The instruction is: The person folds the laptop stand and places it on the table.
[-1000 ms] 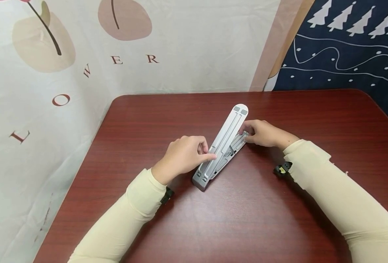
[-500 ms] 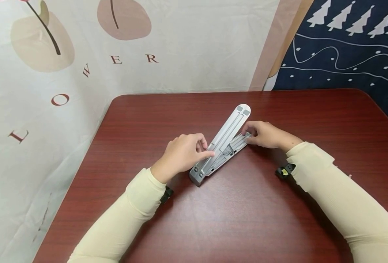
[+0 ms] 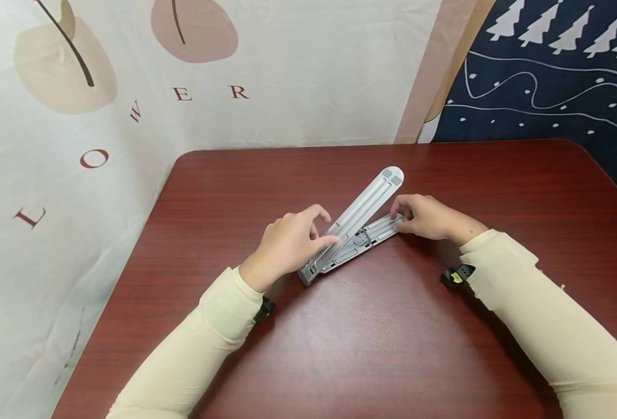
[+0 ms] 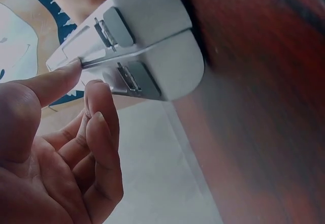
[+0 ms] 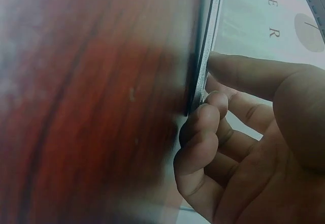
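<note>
Reddish-brown table [image 3: 418, 326], wood-grained, spreads beneath both your arms. Behind it and round to your left, pale cloth [image 3: 308, 64] with soft rounded shapes and red letters. Far right, navy cloth [image 3: 496, 131] printed with white trees. Your cream sleeves [image 3: 538, 314] reach in from the near edge, one each side.

Folding stand [image 3: 366, 203], silver, mid-table between your hands, part-opened to a narrow V. Joined end lies nearest you, toward your left; upper arm slants up and away, lower arm [image 3: 380, 230] runs low over the tabletop. Cannot tell if it touches the wood.

Your left hand [image 3: 289, 238]: thumb tip on the upper arm, toward the joined end; fingers bent close beside. Cannot tell whether they clamp it. Your right hand [image 3: 428, 218]: far end of the lower arm pinched between thumb and fingers.

Dark wrist device [image 3: 453, 276] below your right cuff, bearing a yellow-green patch. Smallest: two grey pads [image 3: 388, 173] at the upper arm's rounded tip.
</note>
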The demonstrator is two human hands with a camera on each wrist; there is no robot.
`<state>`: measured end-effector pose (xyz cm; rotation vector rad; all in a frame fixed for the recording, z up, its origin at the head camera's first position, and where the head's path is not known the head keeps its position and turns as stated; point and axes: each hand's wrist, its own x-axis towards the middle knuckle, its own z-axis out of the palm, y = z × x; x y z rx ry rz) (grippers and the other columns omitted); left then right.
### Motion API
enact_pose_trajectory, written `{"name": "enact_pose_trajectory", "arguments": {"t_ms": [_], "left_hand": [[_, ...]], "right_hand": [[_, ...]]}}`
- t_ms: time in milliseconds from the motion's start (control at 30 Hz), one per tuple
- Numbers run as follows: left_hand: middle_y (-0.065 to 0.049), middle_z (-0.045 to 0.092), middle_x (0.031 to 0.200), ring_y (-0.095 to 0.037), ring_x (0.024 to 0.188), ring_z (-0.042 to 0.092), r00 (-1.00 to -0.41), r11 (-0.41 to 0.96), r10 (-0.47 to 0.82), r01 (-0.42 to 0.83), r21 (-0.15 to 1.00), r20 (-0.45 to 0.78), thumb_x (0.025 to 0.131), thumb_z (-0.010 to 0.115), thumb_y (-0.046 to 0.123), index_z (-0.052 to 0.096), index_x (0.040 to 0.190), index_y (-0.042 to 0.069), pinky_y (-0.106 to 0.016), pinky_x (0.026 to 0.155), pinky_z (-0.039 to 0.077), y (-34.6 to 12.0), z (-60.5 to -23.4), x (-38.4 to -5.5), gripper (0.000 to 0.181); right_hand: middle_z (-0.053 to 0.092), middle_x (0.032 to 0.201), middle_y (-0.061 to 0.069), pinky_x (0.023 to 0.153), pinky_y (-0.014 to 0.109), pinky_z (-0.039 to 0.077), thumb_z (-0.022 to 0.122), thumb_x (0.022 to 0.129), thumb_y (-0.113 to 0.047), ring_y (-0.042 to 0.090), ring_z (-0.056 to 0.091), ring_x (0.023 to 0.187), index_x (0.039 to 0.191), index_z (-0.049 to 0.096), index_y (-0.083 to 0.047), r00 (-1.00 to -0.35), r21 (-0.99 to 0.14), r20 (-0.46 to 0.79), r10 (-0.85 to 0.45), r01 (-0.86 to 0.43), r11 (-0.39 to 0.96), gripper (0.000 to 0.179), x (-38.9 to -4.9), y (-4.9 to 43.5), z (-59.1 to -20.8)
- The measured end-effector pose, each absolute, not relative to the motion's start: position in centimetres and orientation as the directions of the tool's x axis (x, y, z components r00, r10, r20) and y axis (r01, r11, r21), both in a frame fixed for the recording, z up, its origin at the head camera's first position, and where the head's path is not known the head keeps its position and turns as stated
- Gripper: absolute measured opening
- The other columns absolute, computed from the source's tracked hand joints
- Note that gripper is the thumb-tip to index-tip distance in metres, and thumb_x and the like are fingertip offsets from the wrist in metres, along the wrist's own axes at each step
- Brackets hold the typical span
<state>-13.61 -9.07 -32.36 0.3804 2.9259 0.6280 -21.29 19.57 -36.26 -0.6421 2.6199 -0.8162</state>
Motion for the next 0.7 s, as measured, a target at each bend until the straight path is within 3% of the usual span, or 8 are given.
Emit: {"name": "enact_pose_trajectory", "arguments": {"t_ms": [167, 433, 700], "left_hand": [[0.016, 0.07, 0.078, -0.013, 0.077, 0.067, -0.962, 0.884, 0.265, 0.218, 0.413, -0.059, 0.09, 0.069, 0.052, 0.061, 0.116, 0.028, -0.039, 0.067, 0.05, -9.06, -32.45, -13.63, 0.037], [0.018, 0.066, 0.074, -0.009, 0.067, 0.061, -0.964, 0.879, 0.265, 0.227, 0.419, -0.034, 0.09, 0.071, 0.049, 0.062, 0.088, 0.029, -0.035, 0.064, 0.046, -8.87, -32.5, -13.57, 0.022], [0.015, 0.06, 0.067, -0.008, 0.058, 0.054, -0.931, 0.847, 0.362, 0.312, 0.431, -0.038, 0.095, 0.065, 0.042, 0.06, 0.088, 0.026, -0.031, 0.058, 0.043, -8.81, -32.68, -13.43, 0.019]], "right_hand": [[0.054, 0.071, 0.005, 0.063, 0.033, 0.04, 0.073, 0.087, -0.006, 0.017, 0.05, 0.065, 0.1, 0.064, -0.006, -0.849, -0.598, -0.164, -0.503, -0.32, 0.735, 0.017, -20.89, 19.79, -36.09], [0.054, 0.07, 0.003, 0.062, 0.03, 0.04, 0.074, 0.086, -0.007, 0.015, 0.05, 0.063, 0.097, 0.064, -0.006, -0.848, -0.597, -0.142, -0.511, -0.338, 0.728, 0.015, -20.56, 19.94, -36.04], [0.057, 0.071, 0.003, 0.063, 0.031, 0.042, 0.074, 0.087, -0.007, 0.014, 0.053, 0.061, 0.097, 0.063, -0.006, -0.848, -0.584, -0.146, -0.509, -0.341, 0.736, 0.015, -20.38, 19.89, -36.08]]}}
